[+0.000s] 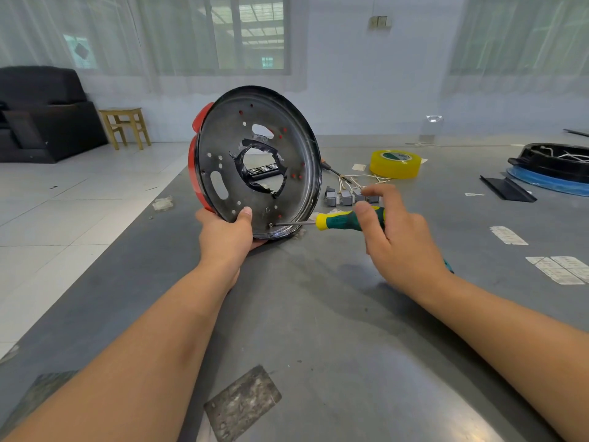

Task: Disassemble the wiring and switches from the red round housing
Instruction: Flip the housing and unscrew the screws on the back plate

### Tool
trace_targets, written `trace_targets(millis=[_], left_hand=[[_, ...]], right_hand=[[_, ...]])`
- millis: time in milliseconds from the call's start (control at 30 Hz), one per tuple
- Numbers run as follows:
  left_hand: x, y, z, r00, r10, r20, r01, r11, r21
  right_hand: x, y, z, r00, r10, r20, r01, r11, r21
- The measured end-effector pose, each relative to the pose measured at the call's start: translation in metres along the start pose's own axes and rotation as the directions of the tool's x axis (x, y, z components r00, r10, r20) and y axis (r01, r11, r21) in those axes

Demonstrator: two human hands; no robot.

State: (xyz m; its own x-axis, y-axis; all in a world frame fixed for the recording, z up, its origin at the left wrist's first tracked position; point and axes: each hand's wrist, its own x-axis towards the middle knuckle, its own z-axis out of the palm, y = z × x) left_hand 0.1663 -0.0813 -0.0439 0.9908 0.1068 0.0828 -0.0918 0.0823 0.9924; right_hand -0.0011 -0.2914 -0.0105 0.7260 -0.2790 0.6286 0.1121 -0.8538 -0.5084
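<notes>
Beside upright red housing [255,164], removed switches [349,196] lie tabled.

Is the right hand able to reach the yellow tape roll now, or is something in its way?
Probably yes: the table between the right hand and the yellow tape roll holds only low switches, but the hand holds the screwdriver.
</notes>
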Motion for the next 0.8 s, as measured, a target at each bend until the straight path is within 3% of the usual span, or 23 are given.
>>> trace_targets(millis=[133,300,467,567,800], left_hand=[[-0.002,0.001,0.003,1.0,-0.008,-0.016,0.008,0.999,-0.032],[-0.004,0.003,0.003,1.0,-0.01,-0.015,0.01,0.999,-0.04],[-0.005,0.004,0.002,1.0,-0.013,-0.013,0.013,0.999,-0.048],[-0.004,0.003,0.002,1.0,-0.009,-0.019,0.008,0.999,-0.035],[-0.002,0.002,0.003,1.0,-0.005,-0.017,0.004,0.999,-0.049]], right_hand=[[-0.007,-0.005,0.0,0.992,-0.119,0.039,0.115,0.99,0.083],[-0.004,-0.005,0.001,0.998,-0.065,0.004,0.065,0.998,0.018],[-0.007,-0.008,0.001,0.998,-0.062,0.021,0.058,0.988,0.141],[-0.006,-0.006,0.0,0.998,-0.064,0.022,0.062,0.995,0.08],[-0.007,-0.01,0.001,0.997,-0.071,0.017,0.069,0.991,0.116]])
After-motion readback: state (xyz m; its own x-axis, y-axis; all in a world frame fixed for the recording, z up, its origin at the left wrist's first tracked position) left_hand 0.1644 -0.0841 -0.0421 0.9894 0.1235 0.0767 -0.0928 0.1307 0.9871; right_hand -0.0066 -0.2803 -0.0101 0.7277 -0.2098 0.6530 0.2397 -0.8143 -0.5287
